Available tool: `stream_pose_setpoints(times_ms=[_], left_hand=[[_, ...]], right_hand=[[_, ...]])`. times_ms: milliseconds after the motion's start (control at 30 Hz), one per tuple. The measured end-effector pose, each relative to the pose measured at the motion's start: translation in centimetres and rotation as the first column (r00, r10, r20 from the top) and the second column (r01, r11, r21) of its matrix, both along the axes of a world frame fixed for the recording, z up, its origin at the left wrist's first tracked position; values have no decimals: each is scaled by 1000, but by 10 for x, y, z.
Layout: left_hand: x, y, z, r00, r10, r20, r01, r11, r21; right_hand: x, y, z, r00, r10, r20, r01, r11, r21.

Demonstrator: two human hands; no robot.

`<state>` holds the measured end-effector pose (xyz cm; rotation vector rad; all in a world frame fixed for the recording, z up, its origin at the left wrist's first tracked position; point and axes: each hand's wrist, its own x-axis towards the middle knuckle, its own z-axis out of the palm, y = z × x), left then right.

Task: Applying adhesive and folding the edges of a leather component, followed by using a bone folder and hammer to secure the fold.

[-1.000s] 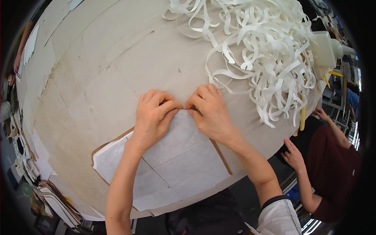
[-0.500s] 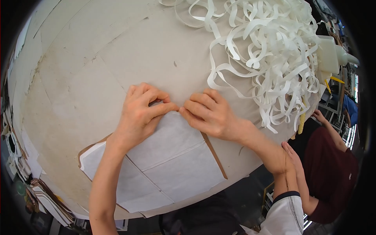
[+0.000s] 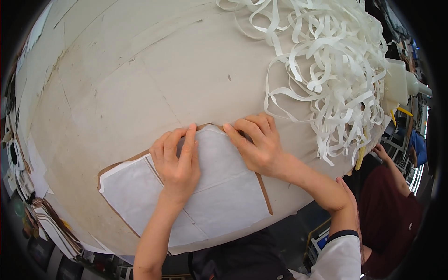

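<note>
So the white panel [image 3: 221, 163] is lying flat on the tabletop [image 3: 130, 102], down at the near edge, right in front of the person. It's got brown edging [image 3: 264, 193] peeking out along the sides and top, plus a couple of thin lines running across the white.

The left hand [image 3: 175, 163] rests on the panel's upper part, index finger stretched up to the top edge and the other fingers bent beside it. The right hand [image 3: 261, 147] is at the same edge, just across the peak, thumb tip touching the brown bit with the fingers curled. Honestly can't tell if either set of fingers is gripping the edging or only pressing on it.

Upper right there's a big messy tangle of white strips [image 3: 345, 79], with a pale bottle [image 3: 396, 84] next to it. Over on the right, a co-worker in a maroon top [image 3: 389, 224].
</note>
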<state>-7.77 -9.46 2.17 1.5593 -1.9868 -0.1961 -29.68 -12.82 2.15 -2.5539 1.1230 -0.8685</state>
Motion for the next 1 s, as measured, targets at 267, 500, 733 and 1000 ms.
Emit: stream_pose_setpoints(times_ms=[267, 500, 733, 1000], left_hand=[[-1, -1, 0, 997, -27, 69, 28, 999, -20], [1, 1, -3, 998, 1, 56, 2, 999, -48], [-1, 2, -1, 999, 53, -11, -54, 992, -118], [125, 49, 23, 947, 322, -7, -322, 947, 6]], right_hand=[[0, -1, 11, 915, 83, -395, -171, 966, -193], [10, -3, 20, 960, 141, -243, -143, 990, 9], [15, 8, 52, 912, 26, -409, -42, 999, -28], [136, 0, 36, 987, 156, 26, -157, 955, 252]])
